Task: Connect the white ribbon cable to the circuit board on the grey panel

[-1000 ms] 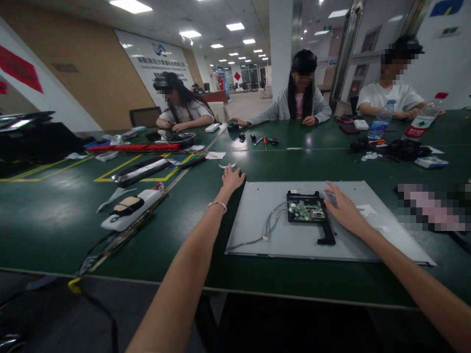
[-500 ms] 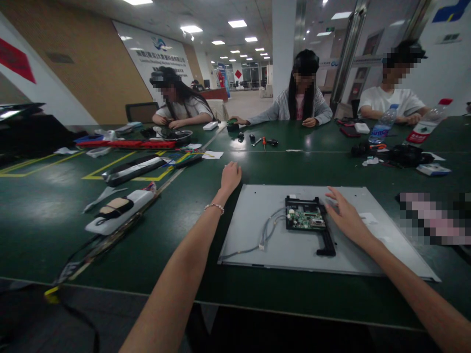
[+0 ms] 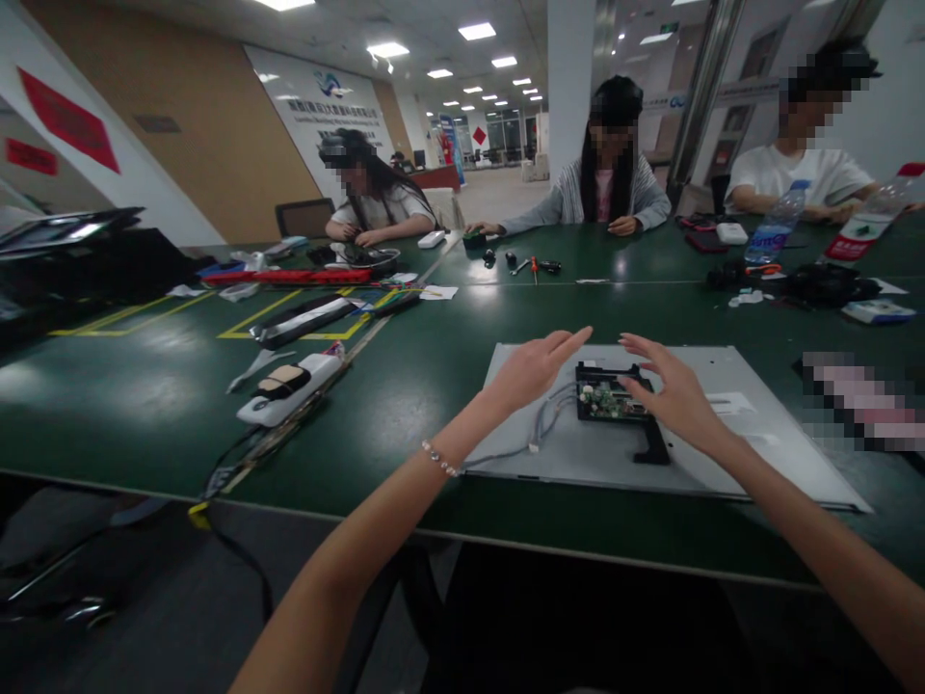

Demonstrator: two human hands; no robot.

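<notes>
A grey metal panel point(image 3: 752, 453) lies flat on the green table in front of me. On it sits a black plastic frame point(image 3: 654, 441) around a green circuit board point(image 3: 603, 400). Grey cables point(image 3: 540, 424) run from the board toward the panel's near left edge. My left hand point(image 3: 541, 368) is over the panel's far left part, fingers stretched out, holding nothing. Over the frame's right side is my right hand point(image 3: 669, 390), its fingers apart and curved, with nothing in them. Whether its thumb touches the frame I cannot tell.
A white power strip-like device point(image 3: 293, 386) with cables lies to the left. Across the table are a red-handled screwdriver point(image 3: 535, 268), a wrench point(image 3: 519, 266) and two plastic bottles, one with a blue cap point(image 3: 777, 226). Three people sit at the far side.
My left hand has moved right, from the table beyond the panel's left corner to above the panel, and its fingers have straightened. My right hand has shifted slightly toward the board. The view has turned left.
</notes>
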